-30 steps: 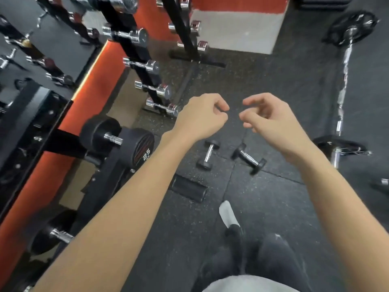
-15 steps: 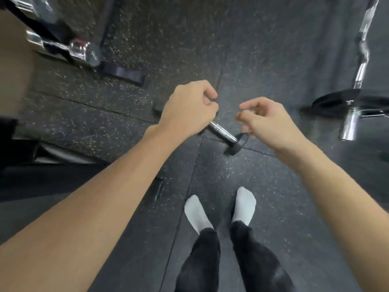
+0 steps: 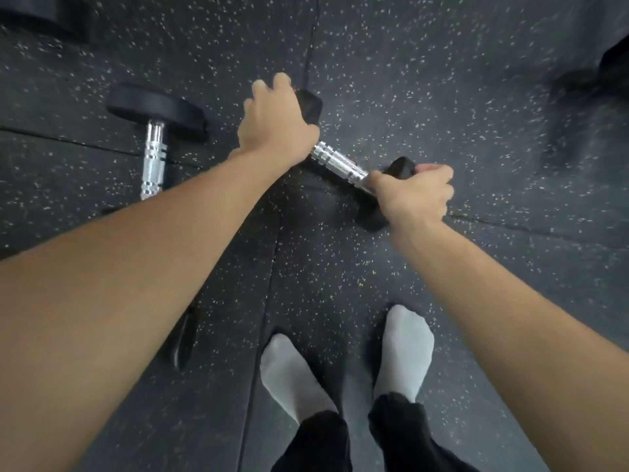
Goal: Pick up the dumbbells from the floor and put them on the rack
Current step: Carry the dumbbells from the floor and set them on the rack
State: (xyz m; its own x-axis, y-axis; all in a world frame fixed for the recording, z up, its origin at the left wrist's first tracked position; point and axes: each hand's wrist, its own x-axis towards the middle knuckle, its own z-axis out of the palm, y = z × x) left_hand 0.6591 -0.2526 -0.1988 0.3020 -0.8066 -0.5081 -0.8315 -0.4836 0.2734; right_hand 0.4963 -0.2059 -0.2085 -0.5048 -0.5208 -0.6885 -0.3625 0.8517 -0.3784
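Note:
Two small dumbbells with black heads and chrome handles lie on the speckled black rubber floor. The right dumbbell [image 3: 340,165] lies diagonally in the middle. My left hand [image 3: 275,120] covers and grips its far head, and my right hand [image 3: 413,195] is closed around its near head. The left dumbbell [image 3: 154,155] rests untouched to the left, its near head hidden behind my left forearm. The rack is out of view.
My two feet in white socks [image 3: 347,362] stand just below the dumbbells. A dark rubber piece [image 3: 183,338] lies by my left forearm. A black object [image 3: 44,15] shows at the top left corner, and another dark shape [image 3: 599,76] at the right edge.
The view has dropped close to the floor. Both hands went down from mid-air and closed on the two heads of the right dumbbell. The rack has left the view.

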